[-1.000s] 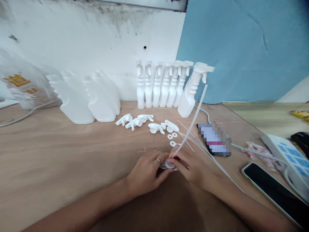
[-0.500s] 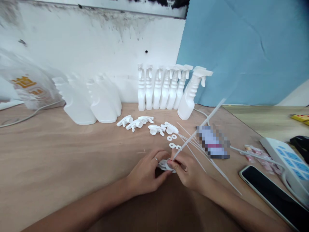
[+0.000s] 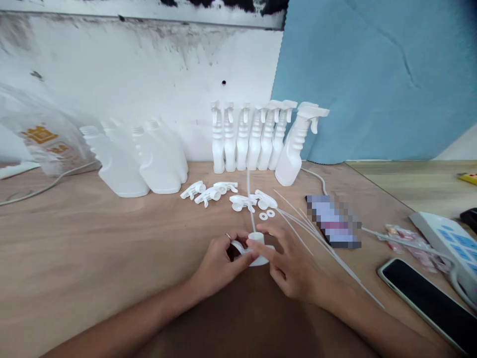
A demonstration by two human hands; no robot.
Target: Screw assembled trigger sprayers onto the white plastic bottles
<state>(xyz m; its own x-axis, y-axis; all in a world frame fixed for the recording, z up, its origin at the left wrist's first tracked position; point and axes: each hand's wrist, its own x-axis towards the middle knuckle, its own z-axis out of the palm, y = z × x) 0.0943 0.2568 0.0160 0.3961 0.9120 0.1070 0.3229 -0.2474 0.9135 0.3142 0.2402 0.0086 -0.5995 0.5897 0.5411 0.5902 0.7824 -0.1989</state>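
Observation:
A white trigger sprayer [image 3: 264,259] is held upside down near the table's front edge, its collar [image 3: 256,237] facing up. A thin white dip tube [image 3: 250,199] stands nearly upright out of that collar. My left hand [image 3: 225,258], with a ring on one finger, is closed around the sprayer's left side. The fingers of my right hand [image 3: 288,258] curl about the collar from the right, close to the tube's base. Just beyond lie several loose trigger sprayers [image 3: 208,195], two flat white washers [image 3: 267,215] and a bundle of loose dip tubes [image 3: 324,241].
Several bottles with sprayers [image 3: 255,144] stand along the wall. Open bottles [image 3: 122,169] are grouped at left, beside a plastic bag [image 3: 55,144]. To the right lie a phone with a blurred screen [image 3: 331,221], a dark phone [image 3: 425,298], a power strip [image 3: 447,243] and small wrapped packets [image 3: 404,243].
The dip tube has swung from leaning right to nearly upright in the collar. My right hand has let go of the tube, and its fingers are now spread around the collar.

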